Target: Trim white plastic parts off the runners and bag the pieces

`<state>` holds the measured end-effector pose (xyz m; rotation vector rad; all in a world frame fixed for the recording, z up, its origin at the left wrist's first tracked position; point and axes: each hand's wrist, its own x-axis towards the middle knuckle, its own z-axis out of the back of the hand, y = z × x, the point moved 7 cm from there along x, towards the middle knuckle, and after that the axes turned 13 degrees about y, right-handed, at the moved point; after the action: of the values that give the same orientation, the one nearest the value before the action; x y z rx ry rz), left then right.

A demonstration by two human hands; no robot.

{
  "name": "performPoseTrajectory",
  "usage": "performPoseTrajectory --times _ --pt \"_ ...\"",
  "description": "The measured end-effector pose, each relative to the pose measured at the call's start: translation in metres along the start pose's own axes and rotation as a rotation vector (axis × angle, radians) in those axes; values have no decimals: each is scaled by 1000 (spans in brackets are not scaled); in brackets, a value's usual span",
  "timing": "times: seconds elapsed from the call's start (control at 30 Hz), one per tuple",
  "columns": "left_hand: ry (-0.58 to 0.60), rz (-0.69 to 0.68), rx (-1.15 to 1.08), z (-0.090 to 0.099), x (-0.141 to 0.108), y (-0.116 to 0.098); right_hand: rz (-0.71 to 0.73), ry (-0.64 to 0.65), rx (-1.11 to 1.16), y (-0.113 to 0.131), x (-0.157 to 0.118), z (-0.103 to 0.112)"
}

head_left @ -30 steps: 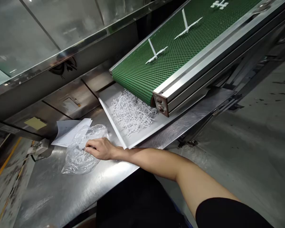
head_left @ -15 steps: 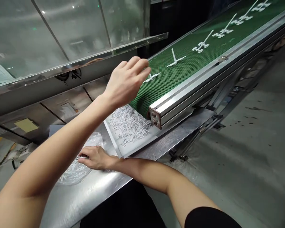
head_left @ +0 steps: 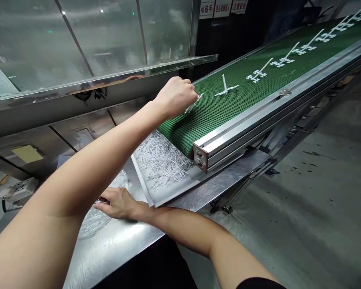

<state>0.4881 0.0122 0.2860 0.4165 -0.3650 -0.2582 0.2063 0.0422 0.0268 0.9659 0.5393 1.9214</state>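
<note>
My left hand (head_left: 177, 96) is closed over the lower end of the green conveyor belt (head_left: 210, 116), its fingers pinching a white branched plastic piece (head_left: 190, 107). Further up the belt lie several more such pieces, the nearest a three-armed one (head_left: 226, 90). My right hand (head_left: 118, 203) rests low over the metal table, its fingers closed round a small object that is mostly hidden, beside a clear plastic bag (head_left: 94, 223). My left forearm covers part of the bag.
Below the belt end, a white tray (head_left: 171, 197) holds a heap of small white pieces (head_left: 164, 160). The conveyor's metal side rail (head_left: 246, 116) runs up to the right. A metal ledge (head_left: 114, 82) crosses behind my left arm.
My left hand has closed on the lowest piece on the belt, which now hangs tilted at the fingers. My right hand has barely moved. The view has shifted slightly.
</note>
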Motion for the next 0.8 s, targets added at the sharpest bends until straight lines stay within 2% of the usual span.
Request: performPoseTrajectory --times 0.07,0.13,0.27,0.37,0.47,0.6,0.7,0.8 --pt "-50 43 -17 17 -26 -3 -5 -3 6 0 -1 2" --pt "-91 121 -37 36 -67 -12 -11 -9 25 1 -3 3" --pt "-122 322 -95 66 -183 -52 -31 -27 106 -3 -8 4" --pt "-107 470 -200 72 -273 -91 -65 -52 171 -11 -10 7" --pt "-87 626 -362 60 -350 -123 -83 -51 212 -16 -10 9" --pt "-74 881 -346 33 -428 -148 -90 -21 258 -17 -14 10" --pt "-83 958 -383 8 -461 -158 -124 -33 258 -19 -17 12" --pt "-82 966 -400 -17 -477 -161 -157 -35 233 -21 -19 15"
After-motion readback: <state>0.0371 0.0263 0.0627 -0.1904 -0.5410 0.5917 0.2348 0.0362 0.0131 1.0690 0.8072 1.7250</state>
